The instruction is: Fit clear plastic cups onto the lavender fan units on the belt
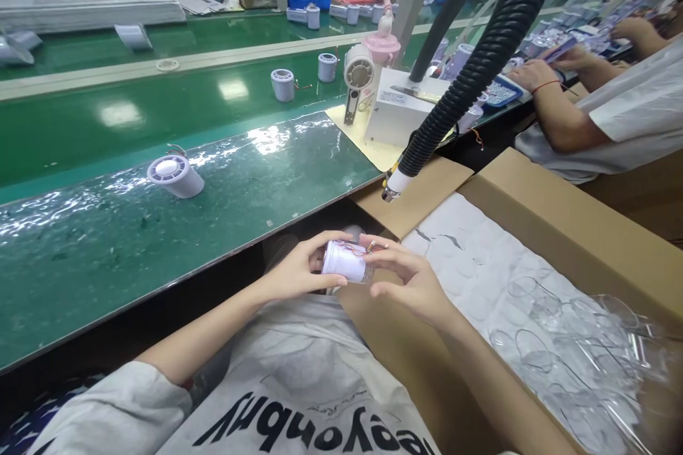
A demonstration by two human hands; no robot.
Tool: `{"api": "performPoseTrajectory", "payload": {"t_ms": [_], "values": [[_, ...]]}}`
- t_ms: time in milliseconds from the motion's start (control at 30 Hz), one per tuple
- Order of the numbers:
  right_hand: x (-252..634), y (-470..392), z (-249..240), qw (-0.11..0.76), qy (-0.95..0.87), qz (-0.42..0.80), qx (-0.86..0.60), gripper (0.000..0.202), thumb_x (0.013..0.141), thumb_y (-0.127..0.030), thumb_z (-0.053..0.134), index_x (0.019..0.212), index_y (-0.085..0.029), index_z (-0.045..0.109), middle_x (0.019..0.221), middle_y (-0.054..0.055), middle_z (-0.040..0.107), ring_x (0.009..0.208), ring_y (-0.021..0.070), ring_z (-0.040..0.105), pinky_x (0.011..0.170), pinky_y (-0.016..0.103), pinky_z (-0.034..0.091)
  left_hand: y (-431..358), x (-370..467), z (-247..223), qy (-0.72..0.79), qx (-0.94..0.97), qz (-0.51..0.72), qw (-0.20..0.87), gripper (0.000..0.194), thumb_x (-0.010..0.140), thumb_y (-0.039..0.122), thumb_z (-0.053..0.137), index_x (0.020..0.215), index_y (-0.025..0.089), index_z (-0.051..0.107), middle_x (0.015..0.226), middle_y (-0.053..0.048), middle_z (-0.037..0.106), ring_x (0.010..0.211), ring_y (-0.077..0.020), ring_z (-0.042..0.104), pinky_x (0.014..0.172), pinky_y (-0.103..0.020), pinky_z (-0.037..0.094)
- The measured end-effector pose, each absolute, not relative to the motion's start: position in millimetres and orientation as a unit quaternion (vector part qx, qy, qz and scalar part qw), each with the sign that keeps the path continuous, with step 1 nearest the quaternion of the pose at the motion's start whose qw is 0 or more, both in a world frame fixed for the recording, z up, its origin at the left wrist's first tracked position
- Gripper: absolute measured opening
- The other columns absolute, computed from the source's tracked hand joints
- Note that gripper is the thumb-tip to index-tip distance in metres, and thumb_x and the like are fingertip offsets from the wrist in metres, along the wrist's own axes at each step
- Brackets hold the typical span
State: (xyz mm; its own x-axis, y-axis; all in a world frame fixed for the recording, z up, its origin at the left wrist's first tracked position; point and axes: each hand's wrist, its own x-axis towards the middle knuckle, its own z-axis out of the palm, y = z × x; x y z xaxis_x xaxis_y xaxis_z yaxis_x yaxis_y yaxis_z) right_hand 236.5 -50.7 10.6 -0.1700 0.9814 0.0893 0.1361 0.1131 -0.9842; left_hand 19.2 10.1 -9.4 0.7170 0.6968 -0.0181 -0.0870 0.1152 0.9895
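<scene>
In front of my body, my left hand [302,266] grips a pale lavender cylindrical fan housing [344,262], lying on its side, between thumb and fingers. Thin red and dark wires [363,247] run along its top toward a small white connector. My right hand [408,274] curls around the right end, fingertips touching the wires and the rim; something clear shows at that end, partly hidden by the fingers. A similar housing [176,175] with a round vented end sits on the green bench [250,188] at left.
A black corrugated hose [480,50] with a metal nozzle [391,192] hangs ahead on the right. Below it lies an open cardboard box [576,206] holding clear plastic parts [581,341]. Small fan housings [282,85] stand on the green conveyor [213,103]. Co-workers sit across and at right.
</scene>
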Motion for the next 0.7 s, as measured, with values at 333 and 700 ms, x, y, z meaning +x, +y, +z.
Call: {"api": "performPoseTrajectory", "payload": {"t_ms": [333, 700], "values": [[241, -61, 19, 0.36, -0.675, 0.426, -0.483, 0.037, 0.082, -0.024, 0.073, 0.117, -0.028, 0.061, 0.127, 0.004, 0.062, 0.124, 0.027, 0.054, 0.102, 0.041, 0.049, 5, 12, -9, 0.229, 0.607, 0.27, 0.711, 0.074, 0.068, 0.022, 0.082, 0.135, 0.029, 0.051, 0.142, -0.01, 0.051, 0.125, -0.0282, 0.054, 0.099, -0.039, 0.049], [237, -59, 18, 0.389, -0.558, 0.557, -0.476, 0.036, 0.081, -0.031, 0.075, 0.114, -0.027, 0.06, 0.123, 0.005, 0.062, 0.112, 0.0244, 0.06, 0.09, 0.038, 0.055, 6, 11, -3, 0.23, 0.585, 0.266, 0.731, 0.084, 0.063, 0.015, 0.084, 0.138, 0.03, 0.049, 0.142, -0.011, 0.052, 0.128, -0.0276, 0.053, 0.106, -0.041, 0.045]]}}
